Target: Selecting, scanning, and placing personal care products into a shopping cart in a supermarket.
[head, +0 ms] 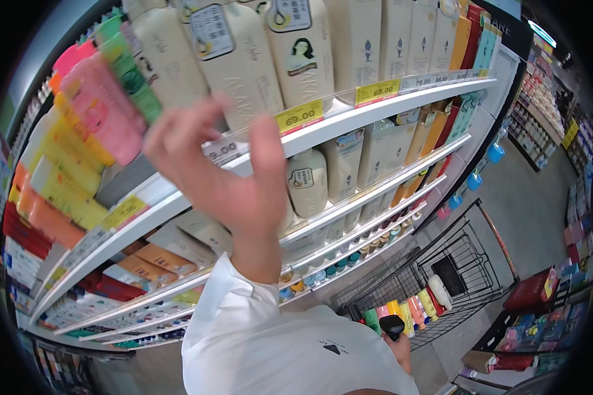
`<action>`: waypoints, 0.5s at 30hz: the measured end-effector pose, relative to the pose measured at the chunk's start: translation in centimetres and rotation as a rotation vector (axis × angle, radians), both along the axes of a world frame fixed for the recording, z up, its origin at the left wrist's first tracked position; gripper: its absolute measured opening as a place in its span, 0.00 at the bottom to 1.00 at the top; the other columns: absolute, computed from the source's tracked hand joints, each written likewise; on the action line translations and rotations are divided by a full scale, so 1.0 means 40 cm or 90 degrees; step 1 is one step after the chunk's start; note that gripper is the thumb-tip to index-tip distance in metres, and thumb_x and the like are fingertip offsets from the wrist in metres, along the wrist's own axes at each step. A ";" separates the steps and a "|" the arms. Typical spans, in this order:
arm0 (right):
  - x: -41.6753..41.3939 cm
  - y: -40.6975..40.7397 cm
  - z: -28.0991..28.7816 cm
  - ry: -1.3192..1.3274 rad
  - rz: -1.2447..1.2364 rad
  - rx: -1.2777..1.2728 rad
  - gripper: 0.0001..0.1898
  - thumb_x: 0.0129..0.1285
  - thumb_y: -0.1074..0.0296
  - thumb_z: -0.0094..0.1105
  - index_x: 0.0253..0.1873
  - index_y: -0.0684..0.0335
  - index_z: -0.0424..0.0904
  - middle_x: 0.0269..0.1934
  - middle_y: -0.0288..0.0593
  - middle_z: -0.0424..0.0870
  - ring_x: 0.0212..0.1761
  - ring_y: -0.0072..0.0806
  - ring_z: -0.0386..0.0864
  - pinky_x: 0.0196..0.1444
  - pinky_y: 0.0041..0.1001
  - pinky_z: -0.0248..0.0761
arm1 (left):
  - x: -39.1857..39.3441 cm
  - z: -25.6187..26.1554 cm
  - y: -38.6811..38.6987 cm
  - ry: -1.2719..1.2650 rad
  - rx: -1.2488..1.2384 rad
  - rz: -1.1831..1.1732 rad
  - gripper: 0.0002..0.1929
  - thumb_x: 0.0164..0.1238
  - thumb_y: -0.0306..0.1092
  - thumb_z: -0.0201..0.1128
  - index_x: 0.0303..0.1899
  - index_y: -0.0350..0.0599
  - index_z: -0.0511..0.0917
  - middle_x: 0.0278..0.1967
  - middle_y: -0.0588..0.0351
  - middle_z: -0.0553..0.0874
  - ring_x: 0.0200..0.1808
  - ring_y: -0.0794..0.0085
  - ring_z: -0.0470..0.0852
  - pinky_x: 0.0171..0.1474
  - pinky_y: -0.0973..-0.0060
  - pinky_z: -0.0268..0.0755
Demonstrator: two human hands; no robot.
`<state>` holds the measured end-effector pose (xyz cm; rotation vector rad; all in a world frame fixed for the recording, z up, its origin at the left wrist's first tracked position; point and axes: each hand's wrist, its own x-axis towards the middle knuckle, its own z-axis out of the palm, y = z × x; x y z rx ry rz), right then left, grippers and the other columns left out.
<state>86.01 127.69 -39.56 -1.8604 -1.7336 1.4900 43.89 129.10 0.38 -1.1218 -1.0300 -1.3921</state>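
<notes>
My left hand (217, 173) is raised, slightly blurred, in front of a white shelf edge (336, 121). Its fingers are spread and curled, with nothing visible between them. Large cream-coloured bottles (301, 64) stand on the shelf just beyond the fingertips. To the left of the hand are a green bottle (133, 81), a pink bottle (101, 101) and several yellow bottles (64, 187). Down at my right side, my right hand (401, 351) grips a black handheld scanner (392, 324). Part of that hand is hidden behind my white shirt.
A black wire shopping cart (467, 237) stands to the right, with a row of coloured bottles (415, 311) inside. Lower shelves carry cream bottles (307, 185) and orange boxes (155, 264). Blue items (495, 152) hang at the shelf end. A red box (529, 291) sits at far right.
</notes>
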 end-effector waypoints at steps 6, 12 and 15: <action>0.029 -0.020 -0.043 -0.012 0.085 0.090 0.22 0.57 0.57 0.75 0.49 0.70 0.86 0.38 0.56 0.90 0.42 0.43 0.89 0.48 0.39 0.79 | -0.035 0.126 -0.028 -0.249 -0.203 0.201 0.39 0.60 0.48 0.74 0.69 0.44 0.64 0.51 0.40 0.83 0.46 0.50 0.86 0.48 0.57 0.78; 0.070 -0.042 -0.136 0.036 0.093 0.147 0.22 0.57 0.59 0.75 0.50 0.71 0.84 0.38 0.56 0.90 0.42 0.43 0.89 0.47 0.38 0.78 | -0.064 0.131 0.004 -0.380 -0.460 0.197 0.43 0.68 0.53 0.68 0.74 0.46 0.52 0.58 0.46 0.80 0.55 0.58 0.83 0.58 0.60 0.77; 0.078 -0.042 -0.131 -0.046 0.112 0.098 0.23 0.58 0.60 0.76 0.51 0.72 0.83 0.37 0.55 0.89 0.41 0.39 0.89 0.47 0.37 0.78 | -0.071 0.119 -0.013 -0.345 -0.377 0.110 0.43 0.67 0.54 0.67 0.72 0.42 0.53 0.53 0.35 0.86 0.52 0.44 0.88 0.53 0.51 0.80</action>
